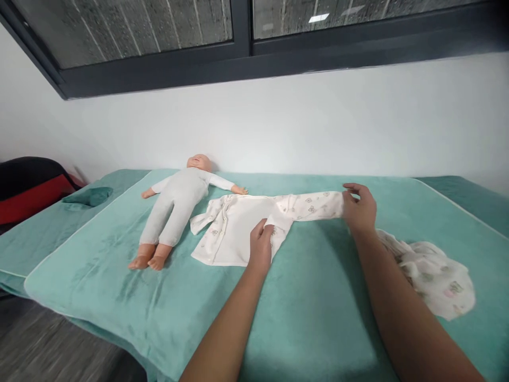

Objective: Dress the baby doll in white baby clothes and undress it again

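Observation:
A small white baby shirt (238, 231) with a sparse print lies spread open on the green cover, its inside facing up. My left hand (261, 245) pinches the front edge of the shirt near its right side. Out to the right, the sleeve is stretched straight, and my right hand (360, 208) grips its cuff between thumb and fingers. The other sleeve lies bent on the left. Beside it, a baby doll (178, 196) in a pale bodysuit rests on its back, one hand close to the shirt's collar.
A crumpled white printed cloth (441, 276) lies right of my right forearm. The green velvety cover (99, 265) spreads over the bed, against a white wall (318, 122) below a dark-framed window (242, 48). A red and black item (35, 191) stands at the left.

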`<state>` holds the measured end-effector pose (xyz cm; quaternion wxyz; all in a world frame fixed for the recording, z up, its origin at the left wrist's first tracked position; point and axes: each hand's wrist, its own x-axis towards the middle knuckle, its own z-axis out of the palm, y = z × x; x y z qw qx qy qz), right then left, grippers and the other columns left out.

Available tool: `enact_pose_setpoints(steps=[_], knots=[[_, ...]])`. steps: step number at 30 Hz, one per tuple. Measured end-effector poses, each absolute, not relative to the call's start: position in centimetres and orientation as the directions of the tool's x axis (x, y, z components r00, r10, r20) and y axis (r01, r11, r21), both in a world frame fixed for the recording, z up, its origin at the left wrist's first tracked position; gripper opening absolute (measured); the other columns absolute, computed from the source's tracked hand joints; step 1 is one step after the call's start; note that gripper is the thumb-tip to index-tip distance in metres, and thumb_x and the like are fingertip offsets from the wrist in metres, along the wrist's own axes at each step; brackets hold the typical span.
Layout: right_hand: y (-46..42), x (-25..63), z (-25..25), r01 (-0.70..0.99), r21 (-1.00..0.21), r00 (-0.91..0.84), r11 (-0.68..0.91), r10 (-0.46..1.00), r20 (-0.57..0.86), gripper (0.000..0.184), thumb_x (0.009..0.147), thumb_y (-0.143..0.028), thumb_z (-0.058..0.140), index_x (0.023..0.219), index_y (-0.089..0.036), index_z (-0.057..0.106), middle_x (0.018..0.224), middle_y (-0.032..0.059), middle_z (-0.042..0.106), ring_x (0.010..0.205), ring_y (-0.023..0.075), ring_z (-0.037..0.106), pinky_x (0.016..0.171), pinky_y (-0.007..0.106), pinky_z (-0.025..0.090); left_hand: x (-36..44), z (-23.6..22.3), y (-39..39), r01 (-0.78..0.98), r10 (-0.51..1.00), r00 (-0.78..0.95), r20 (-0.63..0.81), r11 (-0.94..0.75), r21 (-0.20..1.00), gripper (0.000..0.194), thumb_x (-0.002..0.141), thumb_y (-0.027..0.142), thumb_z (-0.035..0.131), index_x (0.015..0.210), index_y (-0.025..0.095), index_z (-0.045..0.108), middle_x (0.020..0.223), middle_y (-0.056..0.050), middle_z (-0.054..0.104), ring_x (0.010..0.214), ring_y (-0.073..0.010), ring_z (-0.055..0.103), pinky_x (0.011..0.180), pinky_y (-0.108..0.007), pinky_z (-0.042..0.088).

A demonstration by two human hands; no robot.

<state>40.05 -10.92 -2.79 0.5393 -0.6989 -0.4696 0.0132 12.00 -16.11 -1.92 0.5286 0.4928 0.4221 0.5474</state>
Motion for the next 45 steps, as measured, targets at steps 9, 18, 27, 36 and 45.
enact_pose_setpoints(steps=[9, 18, 27, 36, 45], knots=[[-12.4, 39.8, -4.1, 0.756, -0.514, 0.57, -0.405, 0.793, 0.215, 0.058, 0.086, -0.058, 0.048, 0.121, -0.012, 0.056, 0.109, 0.0202, 0.064, 0.098, 0.0338, 0.061, 0.081, 0.043, 0.045, 12.9, -0.7, -17.2, 0.18, 0.846, 0.392, 0.361, -0.456, 0.872, 0.016, 0.081, 0.022, 0.049, 0.068, 0.019, 0.059, 0.097, -0.007, 0.066, 0.096, -0.0212, 0.06, 0.089, -0.033, 0.047], [-12.3, 40.6, -4.3, 0.698, -0.644, 0.609, -0.314, 0.733, 0.303, 0.036, 0.083, -0.042, 0.053, 0.11, -0.021, 0.063, 0.096, 0.0083, 0.067, 0.087, 0.0248, 0.06, 0.077, 0.035, 0.044, 12.7, -1.4, -17.4, 0.301, 0.873, 0.363, 0.326, -0.442, 0.845, 0.036, 0.09, 0.025, 0.035, 0.064, 0.019, 0.059, 0.113, -0.007, 0.067, 0.107, -0.022, 0.06, 0.097, -0.035, 0.047], [-12.7, 38.0, -3.1, 0.879, -0.449, 0.391, -0.159, 0.779, 0.491, 0.036, 0.087, -0.026, 0.045, 0.117, -0.016, 0.061, 0.12, 0.0169, 0.059, 0.103, 0.0289, 0.057, 0.089, 0.041, 0.043, 12.8, -1.5, -17.0, 0.218, 0.879, 0.366, 0.305, -0.4, 0.89, 0.033, 0.092, 0.03, 0.034, 0.065, 0.019, 0.051, 0.081, -0.004, 0.064, 0.083, -0.0187, 0.059, 0.084, -0.031, 0.046], [-11.9, 35.9, -3.7, 0.915, -0.401, 0.144, -0.045, 0.965, 0.219, 0.018, 0.085, -0.026, 0.049, 0.088, -0.021, 0.065, 0.089, 0.0075, 0.066, 0.086, 0.0218, 0.059, 0.075, 0.031, 0.042, 12.9, -1.5, -16.8, 0.234, 0.882, 0.373, 0.288, -0.39, 0.891, 0.034, 0.095, 0.033, 0.032, 0.068, 0.02, 0.048, 0.074, -0.002, 0.057, 0.074, -0.0171, 0.053, 0.068, -0.027, 0.043], [-13.3, 36.2, -2.3, 0.841, -0.511, 0.38, -0.181, 0.868, 0.319, 0.023, 0.09, -0.033, 0.045, 0.089, -0.02, 0.064, 0.092, 0.0107, 0.069, 0.085, 0.0244, 0.061, 0.072, 0.034, 0.041, 13.0, -1.4, -16.9, 0.26, 0.88, 0.385, 0.277, -0.391, 0.883, 0.034, 0.095, 0.033, 0.032, 0.069, 0.02, 0.049, 0.075, -0.002, 0.057, 0.075, -0.0164, 0.054, 0.07, -0.026, 0.041]])
